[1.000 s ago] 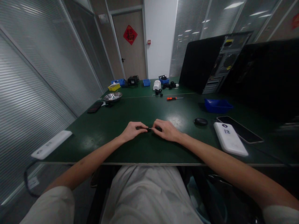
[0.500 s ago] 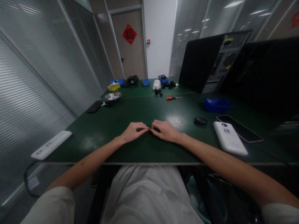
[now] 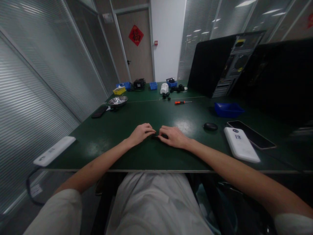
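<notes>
My left hand (image 3: pixel 142 133) is over the middle of the table near its front edge, thumb and fingertips drawn together in a pinch. What those fingertips hold, if anything, is too small to make out. Facing it, my right hand (image 3: pixel 173 137) rests low on the table with curled fingers, thumb and forefinger pinched. A small dark piece (image 3: pixel 155 136) shows in the narrow gap between both sets of fingertips, at the tip of the right pinch. Its kind cannot be made out, and the fingers hide part of it.
On the green table (image 3: pixel 137 160), an orange-handled screwdriver (image 3: pixel 180 102) lies ahead. To the right are a black mouse (image 3: pixel 210 126), a blue tray (image 3: pixel 228 110), a white power bank (image 3: pixel 241 145) and a phone (image 3: pixel 253 134). A metal bowl (image 3: pixel 118 101) stands back left.
My left hand has risen slightly and shifted a little left, its fingertips now just above the small dark piece. My right hand has stayed nearly still.
</notes>
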`<state>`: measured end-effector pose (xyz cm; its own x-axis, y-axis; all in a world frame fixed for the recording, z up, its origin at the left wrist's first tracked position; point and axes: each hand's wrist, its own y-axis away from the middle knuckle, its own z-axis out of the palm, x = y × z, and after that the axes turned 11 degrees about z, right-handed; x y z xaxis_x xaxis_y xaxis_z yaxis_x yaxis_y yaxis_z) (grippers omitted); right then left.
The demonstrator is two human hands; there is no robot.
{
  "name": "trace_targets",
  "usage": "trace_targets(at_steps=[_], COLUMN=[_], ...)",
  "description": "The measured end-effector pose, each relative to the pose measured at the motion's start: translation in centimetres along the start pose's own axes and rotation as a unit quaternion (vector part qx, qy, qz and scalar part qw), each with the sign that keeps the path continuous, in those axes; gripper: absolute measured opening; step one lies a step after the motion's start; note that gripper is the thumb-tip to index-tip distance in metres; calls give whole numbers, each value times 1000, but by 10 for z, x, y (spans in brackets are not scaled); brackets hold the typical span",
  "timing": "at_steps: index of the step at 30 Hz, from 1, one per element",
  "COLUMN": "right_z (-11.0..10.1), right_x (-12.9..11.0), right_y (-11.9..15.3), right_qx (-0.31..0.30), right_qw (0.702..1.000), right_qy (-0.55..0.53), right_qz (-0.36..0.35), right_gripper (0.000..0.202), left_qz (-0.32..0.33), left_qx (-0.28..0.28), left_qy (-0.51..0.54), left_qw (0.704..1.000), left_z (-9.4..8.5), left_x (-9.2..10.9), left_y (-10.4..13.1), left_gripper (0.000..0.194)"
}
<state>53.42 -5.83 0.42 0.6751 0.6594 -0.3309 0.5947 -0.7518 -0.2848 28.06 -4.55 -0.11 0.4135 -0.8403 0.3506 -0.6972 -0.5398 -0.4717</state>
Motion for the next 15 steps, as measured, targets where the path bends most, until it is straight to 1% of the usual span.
trace_targets(at_steps=[2, 4, 7, 10, 12, 15], right_z=[-1, -1, -3, -4, -5, -5], right_x=[0, 0, 0, 0, 1, 3], right_y=[0, 0, 0, 0, 0, -1], right_qx=[-1, 0, 4, 5, 6, 12], right_qw=[1000, 1000, 1000, 1000, 1000, 1000], right_qy=[-2, -3, -4, -8, -8, -12], right_qz=[-1, 0, 0, -2, 1, 8], right_gripper=[17, 16, 16, 16, 16, 16], left_qz=[9, 2, -7, 9, 17, 12], left_qx=[-24, -18, 6, -21, -37, -27], left_qy=[-2, 0, 12, 38, 39, 21], left_qw=[1000, 1000, 1000, 999, 998, 999], left_z=[0, 0, -3, -4, -5, -5], left_x=[-4, -2, 9, 17, 17, 12], left_y=[1, 3, 6, 7, 7, 6], left_gripper=[24, 26, 27, 29, 29, 22])
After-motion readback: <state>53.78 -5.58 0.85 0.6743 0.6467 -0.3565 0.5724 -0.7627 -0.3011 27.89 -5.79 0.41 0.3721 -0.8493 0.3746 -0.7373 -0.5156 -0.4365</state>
